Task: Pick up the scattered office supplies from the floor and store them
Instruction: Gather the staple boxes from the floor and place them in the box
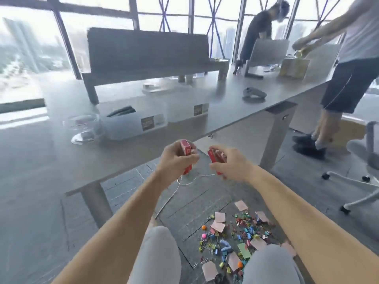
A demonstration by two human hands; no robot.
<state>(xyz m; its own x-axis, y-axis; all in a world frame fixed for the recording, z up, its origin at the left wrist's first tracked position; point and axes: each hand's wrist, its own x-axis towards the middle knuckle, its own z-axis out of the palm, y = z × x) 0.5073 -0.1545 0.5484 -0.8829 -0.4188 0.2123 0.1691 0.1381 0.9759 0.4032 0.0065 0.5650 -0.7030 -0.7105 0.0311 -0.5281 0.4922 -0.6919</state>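
My left hand (176,160) clamps one red box (185,149) and my right hand (231,163) a second red box (212,158), both held up just off the tabletop (102,160) edge; they look light, stiff cardboard, so I'd grip across the flat sides.

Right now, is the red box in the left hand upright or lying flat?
Roughly upright: the left hand holds the red box with its long side vertical.

nothing legible tbh: the sticker (147,123) on the near clear bin (123,130), the one on the far bin (180,112) and print on the red box (185,149) are all mush (too blurred)
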